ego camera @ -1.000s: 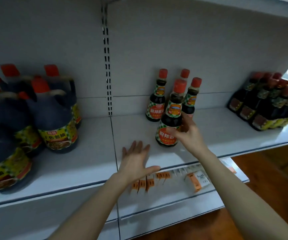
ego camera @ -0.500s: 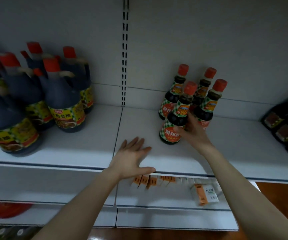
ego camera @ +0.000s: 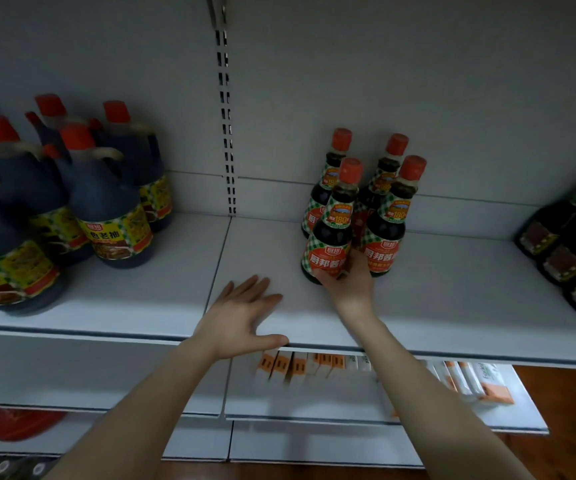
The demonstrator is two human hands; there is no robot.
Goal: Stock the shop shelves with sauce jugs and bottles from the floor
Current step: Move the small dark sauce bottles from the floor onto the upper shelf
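R hand (ego camera: 350,285) fingers (ego camera: 352,263) hold front bottle (ego camera: 329,233); L hand (ego camera: 241,313) spread flat; jugs (ego camera: 106,220) left.

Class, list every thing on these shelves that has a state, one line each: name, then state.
Front bottle: upright on shelf, capped, held at its base.
Right hand: grips the front bottle.
Left hand: open, flat on the shelf edge.
Other three bottles: upright, capped.
Jugs: upright, capped.

Reaches forward with both bare forearms. Holds left hand (ego camera: 241,311) flat, fingers straight, at white metal shelf's (ego camera: 452,306) front edge; grips red-capped dark sauce bottle (ego camera: 331,237) low with right hand (ego camera: 347,280).
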